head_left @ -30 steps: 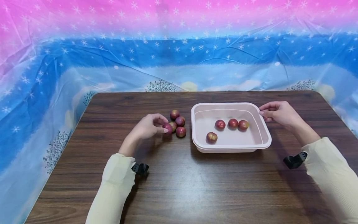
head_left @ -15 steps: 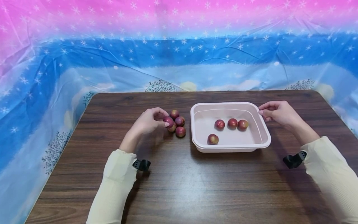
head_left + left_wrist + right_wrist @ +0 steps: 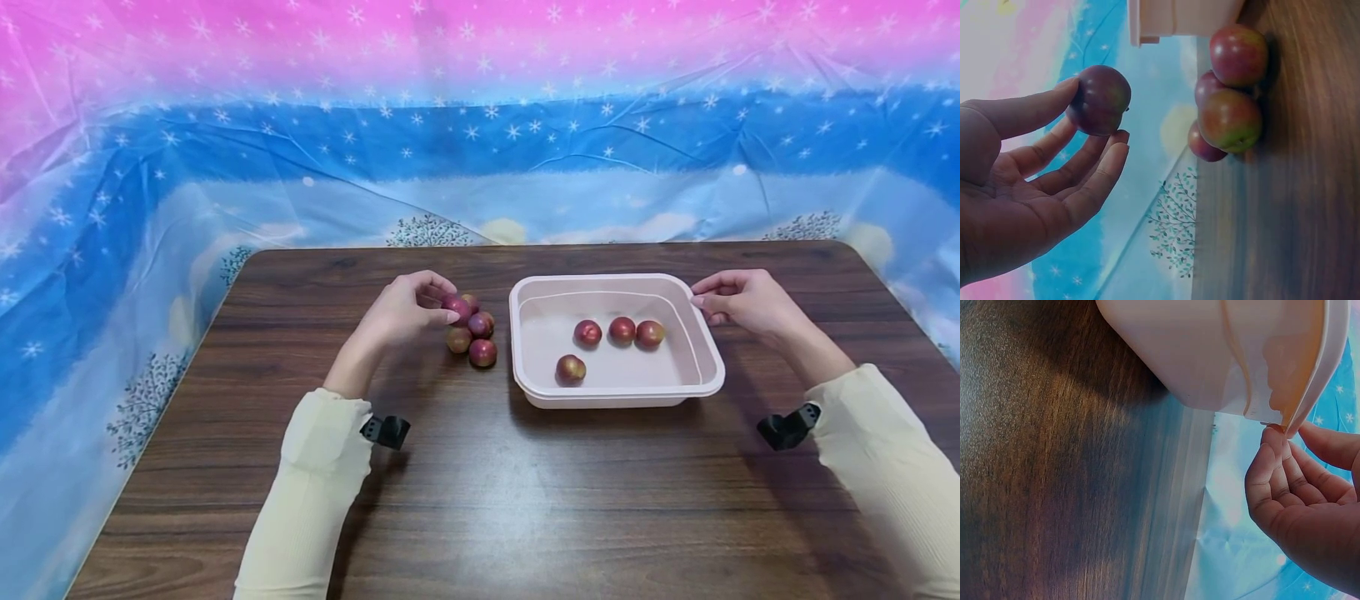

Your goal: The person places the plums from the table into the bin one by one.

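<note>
- My left hand (image 3: 401, 312) is above the dark brown wooden table (image 3: 480, 500), left of the fruit pile, and it is raised from the surface.
- My thumb and fingertips (image 3: 1113, 156) pinch one small round dark red plum (image 3: 1099, 100); the other fingers are curved loosely under it. In the left wrist view the plum is clear of the table, in the air.
- Just right of this hand lies a small cluster of red and green plums (image 3: 471, 337) on the table. They touch each other, and the cluster is just beside the left wall of the tray.
- The pale pink rectangular plastic tray (image 3: 525, 392) stands near the middle of the table. Inside it there are four red plums (image 3: 622, 330): three in a row close together, and one alone nearer to me at the left.
- My right hand (image 3: 742, 302) is at the far right corner of the tray. Its fingertips (image 3: 1272, 440) touch the rim from below with the thumb above, so the fingers pinch lightly the rim.
- Behind the table hangs a pink and blue plastic sheet with white stars (image 3: 480, 125).
</note>
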